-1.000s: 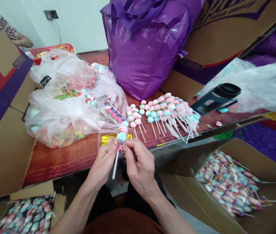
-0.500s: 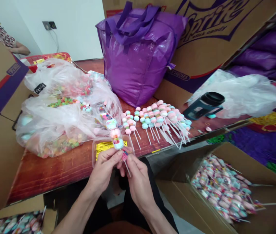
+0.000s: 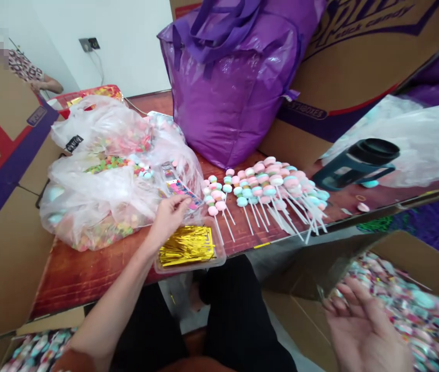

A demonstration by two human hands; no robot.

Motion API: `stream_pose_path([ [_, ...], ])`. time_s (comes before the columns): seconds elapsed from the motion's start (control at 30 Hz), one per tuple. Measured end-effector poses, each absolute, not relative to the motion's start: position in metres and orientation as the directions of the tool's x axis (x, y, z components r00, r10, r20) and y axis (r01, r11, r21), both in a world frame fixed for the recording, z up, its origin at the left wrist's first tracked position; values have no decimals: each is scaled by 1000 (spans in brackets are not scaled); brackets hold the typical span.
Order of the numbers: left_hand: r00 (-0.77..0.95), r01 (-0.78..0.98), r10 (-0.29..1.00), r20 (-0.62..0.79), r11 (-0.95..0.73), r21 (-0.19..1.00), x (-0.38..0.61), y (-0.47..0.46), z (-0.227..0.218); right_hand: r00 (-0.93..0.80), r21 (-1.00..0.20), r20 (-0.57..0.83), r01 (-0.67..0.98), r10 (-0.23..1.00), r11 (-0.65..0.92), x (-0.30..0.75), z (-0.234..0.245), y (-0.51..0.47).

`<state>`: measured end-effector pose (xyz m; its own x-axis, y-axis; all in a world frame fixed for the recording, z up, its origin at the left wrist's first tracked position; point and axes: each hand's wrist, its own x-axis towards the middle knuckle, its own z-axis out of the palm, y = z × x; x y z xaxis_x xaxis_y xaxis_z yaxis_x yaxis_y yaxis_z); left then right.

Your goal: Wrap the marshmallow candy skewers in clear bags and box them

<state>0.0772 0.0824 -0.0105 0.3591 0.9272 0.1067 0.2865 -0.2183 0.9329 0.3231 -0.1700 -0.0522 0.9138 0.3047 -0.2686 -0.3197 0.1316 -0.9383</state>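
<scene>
My left hand (image 3: 170, 218) reaches over the table with thumb and fingers pinched at the edge of a printed plastic wrapper (image 3: 181, 192). Just below it stands a clear plastic tray (image 3: 219, 254) of gold twist ties (image 3: 186, 245). My right hand (image 3: 366, 328) is off to the right, palm up and fingers apart, holding nothing. It is over a cardboard box (image 3: 393, 248) filled with wrapped marshmallow lollipops (image 3: 417, 310). Unwrapped pink and blue marshmallow lollipops (image 3: 266, 181) lie in a pile on the table, sticks toward me.
Clear bags of colourful candy (image 3: 99, 196) cover the table's left. Behind stand a purple bag (image 3: 231, 98) and a big carton (image 3: 359, 67). A dark bottle (image 3: 359, 163) is at the right. Another box of lollipops (image 3: 37, 351) is low left. A person's arm (image 3: 51, 84) shows far left.
The wrapped lollipop both hands held has left them. My right hand has swung right to the box and opened. My left hand has moved up to the printed wrappers.
</scene>
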Motion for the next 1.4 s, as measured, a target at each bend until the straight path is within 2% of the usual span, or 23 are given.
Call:
stream_pose_path([
  [0.07, 363, 393, 924, 124, -272, 878, 80, 102, -14, 921, -992, -107, -125, 374, 24, 315, -45, -157],
  [0.13, 453, 424, 869, 199, -406, 810, 94, 110, -11, 829, -984, 54, 140, 557, -113, 296, -36, -131],
  [0.17, 520, 406, 817, 248, -492, 770, 104, 112, -7, 745, -953, 134, 278, 653, -121, 286, -33, -114],
  [0.2, 588, 378, 754, 293, -576, 725, 115, 114, -3, 644, -911, 235, 408, 728, -67, 276, -31, -96],
  [0.27, 695, 361, 644, 319, -696, 620, 136, 122, 2, 490, -794, 391, 608, 779, 16, 262, -30, -62],
  [0.33, 736, 457, 635, 234, -722, 520, 153, 139, 2, 431, -662, 399, 746, 809, -70, 255, -33, -35],
  [0.4, 718, 570, 685, 124, -681, 459, 161, 161, -5, 433, -533, 298, 815, 851, -228, 251, -36, -17],
  [0.5, 696, 613, 714, 75, -645, 456, 160, 190, -20, 450, -404, 180, 845, 875, -351, 248, -39, -9],
  [0.6, 699, 599, 712, 69, -634, 489, 155, 202, -31, 437, -379, 200, 860, 877, -342, 246, -43, -11],
  [0.73, 688, 569, 722, 74, -599, 563, 152, 200, -37, 463, -501, 273, 817, 843, -286, 249, -51, -13],
  [0.87, 658, 527, 748, 83, -537, 659, 152, 190, -36, 471, -667, 285, 723, 835, -181, 252, -54, -13],
  [0.97, 657, 479, 748, 91, -508, 716, 150, 182, -33, 469, -739, 297, 665, 831, -111, 253, -50, -14],
  [1.2, 630, 308, 763, 144, -416, 856, 138, 163, -29, 454, -773, 281, 630, 846, -82, 252, -39, -18],
  [1.4, 619, 267, 775, 128, -361, 894, 131, 153, -29, 508, -774, 301, 624, 807, -105, 244, -43, -21],
])
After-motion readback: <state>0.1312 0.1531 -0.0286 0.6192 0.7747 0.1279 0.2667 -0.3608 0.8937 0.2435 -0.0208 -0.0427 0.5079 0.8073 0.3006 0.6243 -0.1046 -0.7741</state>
